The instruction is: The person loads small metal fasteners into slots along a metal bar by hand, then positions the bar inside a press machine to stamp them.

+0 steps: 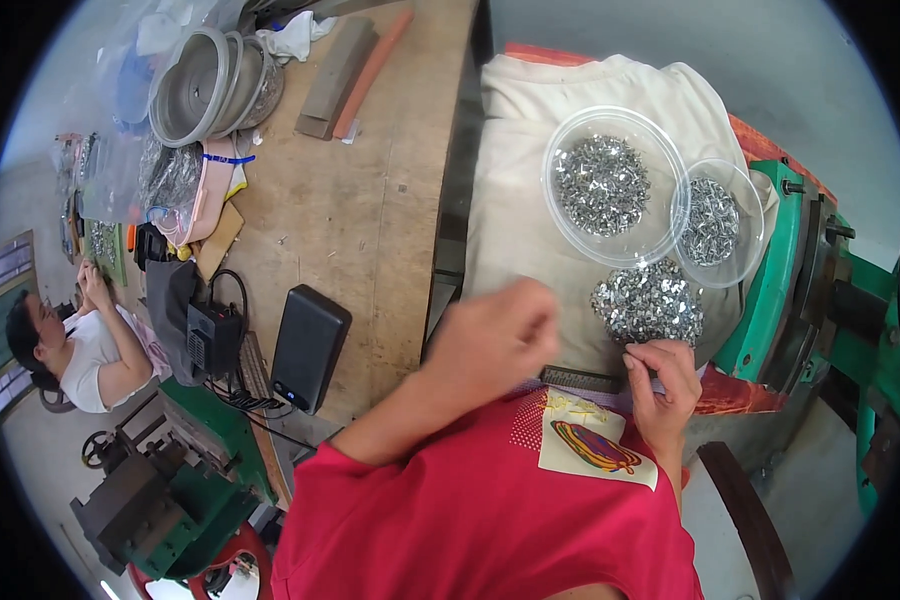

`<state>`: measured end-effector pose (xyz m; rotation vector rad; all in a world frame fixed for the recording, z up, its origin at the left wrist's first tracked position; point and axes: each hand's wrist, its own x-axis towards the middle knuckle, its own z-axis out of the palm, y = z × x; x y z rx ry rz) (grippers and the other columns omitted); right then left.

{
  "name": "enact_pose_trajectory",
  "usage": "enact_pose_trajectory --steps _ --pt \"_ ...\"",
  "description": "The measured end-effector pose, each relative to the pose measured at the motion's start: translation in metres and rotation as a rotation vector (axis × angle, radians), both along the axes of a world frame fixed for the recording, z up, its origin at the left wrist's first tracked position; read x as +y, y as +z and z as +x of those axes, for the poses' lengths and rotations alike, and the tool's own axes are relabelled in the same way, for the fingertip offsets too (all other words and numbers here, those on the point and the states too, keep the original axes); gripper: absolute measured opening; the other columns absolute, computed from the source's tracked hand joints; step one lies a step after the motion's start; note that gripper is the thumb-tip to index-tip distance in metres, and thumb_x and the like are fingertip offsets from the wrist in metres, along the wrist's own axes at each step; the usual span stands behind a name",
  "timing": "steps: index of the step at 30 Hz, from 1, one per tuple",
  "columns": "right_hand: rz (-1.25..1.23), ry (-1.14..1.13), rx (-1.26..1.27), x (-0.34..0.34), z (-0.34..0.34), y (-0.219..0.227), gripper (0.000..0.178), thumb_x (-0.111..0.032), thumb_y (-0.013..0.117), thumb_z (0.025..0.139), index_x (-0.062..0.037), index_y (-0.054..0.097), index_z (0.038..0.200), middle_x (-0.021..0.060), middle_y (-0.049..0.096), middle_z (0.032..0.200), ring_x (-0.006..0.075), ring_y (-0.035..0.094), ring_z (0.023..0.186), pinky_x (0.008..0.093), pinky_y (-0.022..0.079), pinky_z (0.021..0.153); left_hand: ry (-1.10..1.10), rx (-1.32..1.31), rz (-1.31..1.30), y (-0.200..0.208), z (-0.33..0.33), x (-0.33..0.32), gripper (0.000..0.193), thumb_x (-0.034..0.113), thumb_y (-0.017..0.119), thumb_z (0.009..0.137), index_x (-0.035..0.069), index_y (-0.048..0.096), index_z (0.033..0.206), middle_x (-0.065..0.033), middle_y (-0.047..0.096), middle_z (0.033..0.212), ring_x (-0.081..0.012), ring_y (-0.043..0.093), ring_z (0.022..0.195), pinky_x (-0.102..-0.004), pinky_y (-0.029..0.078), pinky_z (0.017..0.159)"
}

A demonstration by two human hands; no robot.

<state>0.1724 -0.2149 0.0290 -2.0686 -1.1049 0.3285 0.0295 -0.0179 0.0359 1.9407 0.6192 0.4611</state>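
Metal bits (pixel 650 303) heaped on cloth (pixel 515 200) — likely light, stiff, slippery; best pinched singly by edges. Right hand (pixel 667 385) at their near edge, fingers bent; left hand (pixel 505 330) curled, blurred — can't tell if either grips anything.

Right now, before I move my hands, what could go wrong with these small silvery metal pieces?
The loose heap of small silvery metal pieces lies on the beige cloth with no rim around it, so a nudge from your right hand at its edge might scatter some.
The smaller clear plastic bowl crowds the larger clear plastic bowl; bumping one could jostle the other.
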Motion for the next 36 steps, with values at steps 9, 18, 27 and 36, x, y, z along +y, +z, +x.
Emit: enact_pose_trajectory --steps 9,18,27,36 --pt "-0.005 0.12 -0.055 0.01 0.001 0.001 0.017 0.003 0.076 0.076 -0.0032 0.072 0.092 0.0087 0.068 0.085 0.0247 0.063 0.08 0.0344 0.046 0.074 0.675 0.443 0.278 0.017 -0.113 0.092 0.008 0.004 0.066 0.086 0.001 0.06 0.09 -0.0046 0.061 0.071 -0.011 0.058 0.061 -0.0267 0.049 0.06" --pt "-0.016 0.129 -0.084 0.004 -0.001 0.002 0.018 0.002 0.077 0.075 -0.0039 0.072 0.091 0.0086 0.067 0.085 0.0253 0.063 0.08 0.0352 0.046 0.073 0.396 0.559 0.366 0.015 -0.106 0.101 0.008 0.002 0.066 0.084 -0.001 0.063 0.09 -0.0127 0.063 0.085 -0.0235 0.062 0.07 -0.0336 0.05 0.067" --pt "0.009 0.103 -0.12 0.006 -0.001 0.0 0.02 -0.002 0.08 0.073 -0.0063 0.073 0.09 0.0057 0.066 0.082 0.0241 0.063 0.075 0.0355 0.046 0.07 0.313 0.562 0.309 0.001 -0.113 0.112 0.008 0.003 0.066 0.084 -0.001 0.063 0.09 -0.0103 0.061 0.082 -0.0208 0.06 0.07 -0.0321 0.049 0.067" --pt "0.057 0.087 -0.05 0.001 0.001 0.002 0.022 0.002 0.079 0.072 -0.0053 0.073 0.091 0.0071 0.068 0.084 0.0234 0.062 0.074 0.0342 0.046 0.069 0.16 0.053 -0.473 0.015 -0.049 0.047 0.014 -0.008 0.055 0.09 0.003 0.055 0.099 -0.0035 0.064 0.083 -0.0112 0.065 0.076 -0.0259 0.054 0.071"
